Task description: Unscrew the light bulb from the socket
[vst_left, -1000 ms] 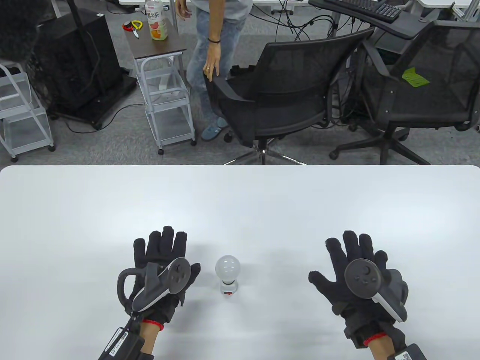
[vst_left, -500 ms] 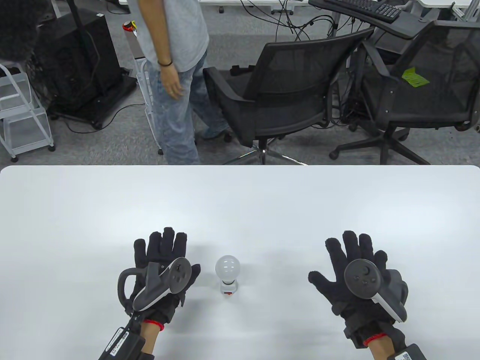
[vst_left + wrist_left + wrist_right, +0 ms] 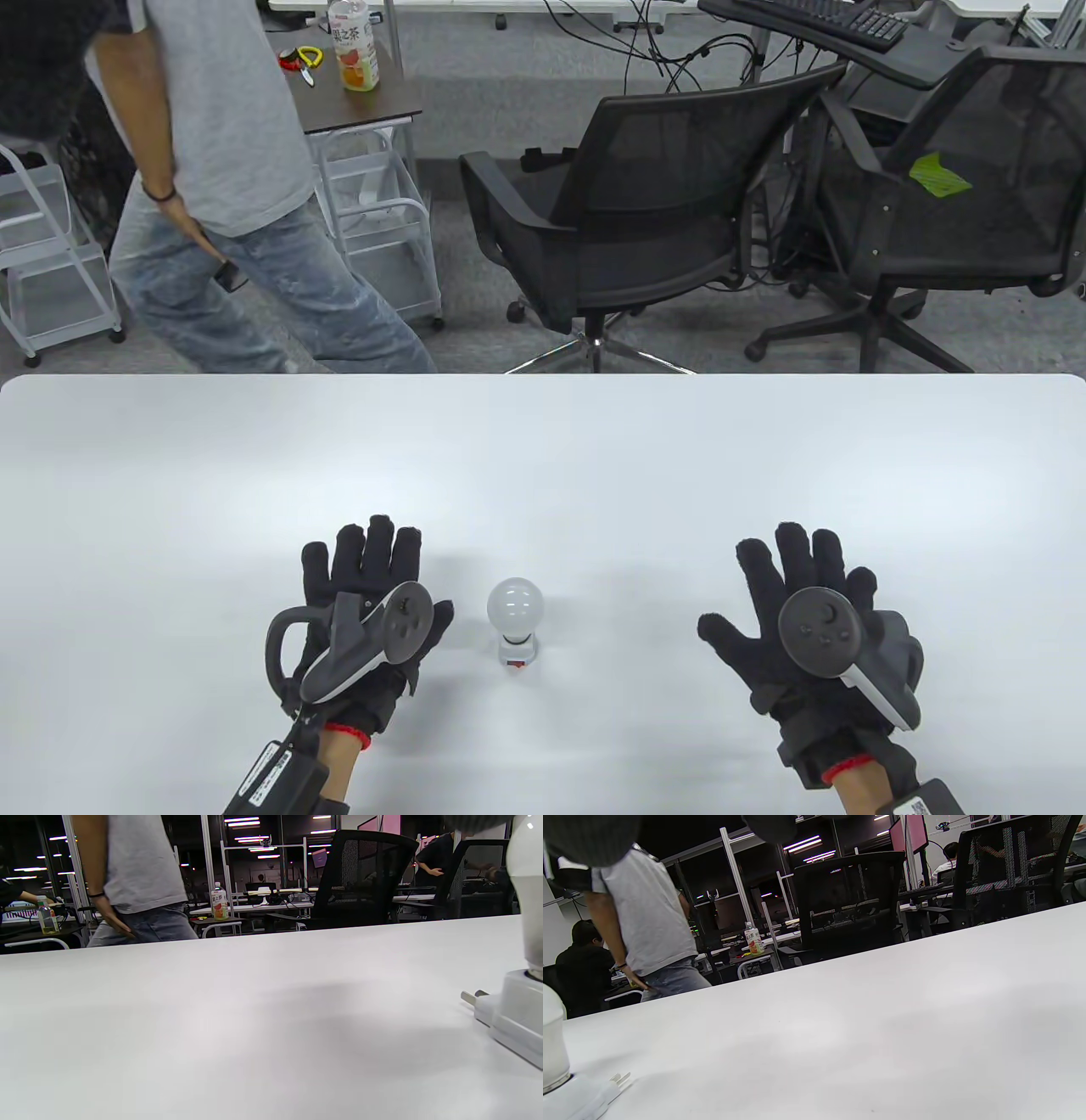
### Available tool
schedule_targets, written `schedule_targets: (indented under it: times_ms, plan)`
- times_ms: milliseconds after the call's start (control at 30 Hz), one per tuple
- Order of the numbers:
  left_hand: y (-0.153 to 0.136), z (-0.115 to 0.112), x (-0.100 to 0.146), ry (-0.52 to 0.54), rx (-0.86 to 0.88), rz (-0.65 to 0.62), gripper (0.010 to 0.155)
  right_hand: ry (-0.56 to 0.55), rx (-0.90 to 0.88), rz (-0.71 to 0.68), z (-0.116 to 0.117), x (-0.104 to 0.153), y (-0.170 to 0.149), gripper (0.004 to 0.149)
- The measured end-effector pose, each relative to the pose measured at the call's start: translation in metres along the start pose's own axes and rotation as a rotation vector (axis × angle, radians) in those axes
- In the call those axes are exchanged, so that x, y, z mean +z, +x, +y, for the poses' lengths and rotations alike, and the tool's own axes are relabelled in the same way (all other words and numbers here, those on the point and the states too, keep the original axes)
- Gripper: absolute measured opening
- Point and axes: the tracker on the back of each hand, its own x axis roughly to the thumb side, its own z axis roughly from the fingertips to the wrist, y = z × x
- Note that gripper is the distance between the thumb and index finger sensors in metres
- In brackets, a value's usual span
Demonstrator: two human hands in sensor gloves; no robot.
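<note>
A white light bulb (image 3: 514, 606) stands upright in a small white socket (image 3: 517, 653) with a red switch, on the white table (image 3: 543, 458) near its front. My left hand (image 3: 371, 586) lies flat and open on the table just left of the bulb, apart from it. My right hand (image 3: 793, 594) lies flat and open well to the right. Both hands are empty. The bulb (image 3: 528, 891) and the socket (image 3: 515, 1014), with its plug prongs, show at the right edge of the left wrist view. They also show at the left edge of the right wrist view, bulb (image 3: 552, 1039) above socket (image 3: 577, 1096).
Two black office chairs (image 3: 611, 204) stand beyond the table's far edge. A person in a grey shirt and jeans (image 3: 229, 195) walks past at the back left. A small cart (image 3: 365, 153) with a bottle stands behind.
My hands and the bulb have not moved. The person behind the table has walked from the middle back to the left.
</note>
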Motion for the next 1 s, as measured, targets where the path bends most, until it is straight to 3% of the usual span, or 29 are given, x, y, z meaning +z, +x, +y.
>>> schedule_targets:
  times_ms: [167, 333, 467, 767, 1000]
  plan:
    - [0.008, -0.009, -0.003, -0.15, 0.023, -0.02, 0.105, -0.004, 0.003, -0.002, 0.0, 0.0, 0.001, 0.094]
    - [0.019, -0.021, -0.005, -0.251, 0.16, -0.05, 0.108, -0.001, 0.001, -0.001, 0.001, 0.0, 0.001, 0.094]
    - [0.038, -0.045, -0.005, -0.351, 0.347, -0.039, 0.11, -0.004, 0.005, -0.008, 0.001, 0.001, 0.003, 0.094]
    - [0.064, -0.08, -0.014, -0.336, 0.532, 0.081, 0.111, -0.012, 0.007, -0.023, 0.002, 0.001, 0.006, 0.093]
    - [0.068, -0.096, -0.016, -0.365, 0.543, 0.071, 0.107, -0.01, 0.012, -0.033, 0.005, 0.001, 0.01, 0.093]
